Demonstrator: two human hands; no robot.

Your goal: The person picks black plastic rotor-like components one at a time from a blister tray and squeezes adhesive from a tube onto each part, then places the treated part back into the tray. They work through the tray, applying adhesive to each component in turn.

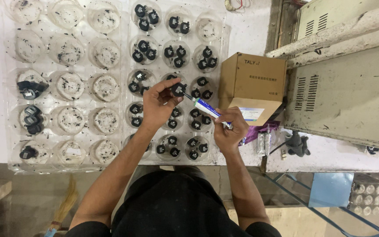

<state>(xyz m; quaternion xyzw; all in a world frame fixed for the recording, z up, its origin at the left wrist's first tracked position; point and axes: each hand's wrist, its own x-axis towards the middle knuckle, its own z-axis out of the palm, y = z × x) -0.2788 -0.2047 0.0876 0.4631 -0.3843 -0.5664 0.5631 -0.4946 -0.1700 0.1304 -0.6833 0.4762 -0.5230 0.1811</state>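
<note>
Head view: right hand (pixel 230 128) grips a white-and-blue adhesive tube (pixel 206 108), long axis slanting, nozzle pointing up-left at the small black plastic part (pixel 178 89) pinched in left hand (pixel 156 103) fingers.

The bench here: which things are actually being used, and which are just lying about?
In use:
left hand holding a small black part
right hand holding a glue tube, tip at the part
right tray of black parts
left tray, mostly empty cups

Lying about:
cardboard box
spare tubes
grey metal cabinet
broom
</note>
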